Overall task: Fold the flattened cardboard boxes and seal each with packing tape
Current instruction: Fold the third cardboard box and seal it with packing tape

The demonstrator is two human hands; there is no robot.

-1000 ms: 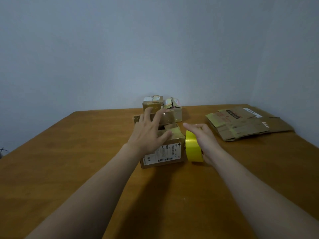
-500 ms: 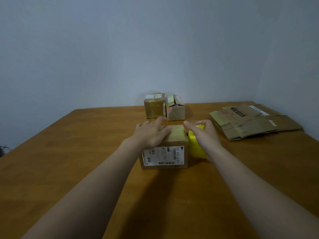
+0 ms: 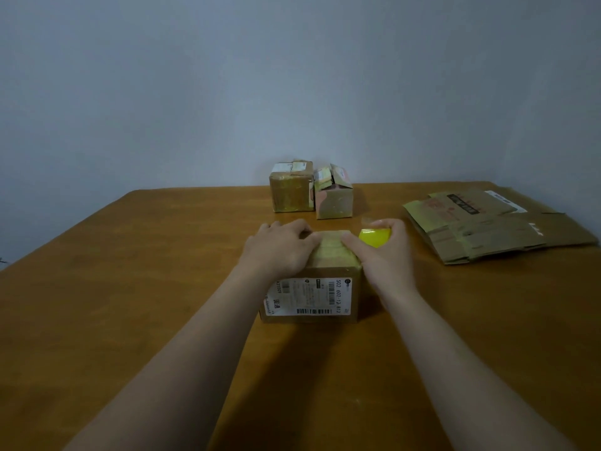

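Down from mid-air since a second ago, the left hand [image 3: 279, 250] now lies palm-down across the top of the labelled cardboard box [image 3: 312, 292], pressing rather than gripping. The flaps that stood open are flat beneath it. The right hand [image 3: 385, 258] has lifted the roll of yellow packing tape [image 3: 374, 237] off the wooden table [image 3: 130, 304] and grips it at the box's far right corner, thumb laid along the top.

The box sits mid-table, directly before the person, shipping label facing the camera. The step in hand appears to be sealing the top seam. Done well, the left hand would keep both flaps level and butted together while the tape's free end is anchored on a side wall, then drawn straight along the seam and rubbed down, with no slack that could wrinkle.

Much is hidden. Both hands cover the seam, so whether any tape is stuck there cannot be told. A pale, translucent sliver above the roll may be its loose end. The box's far side is out of sight. Two taped boxes [image 3: 291, 190] stand together near the wall, the right one with its top not lying flat. A stack of flattened cardboard boxes [image 3: 481, 227] lies well apart at the right; their number is unclear.
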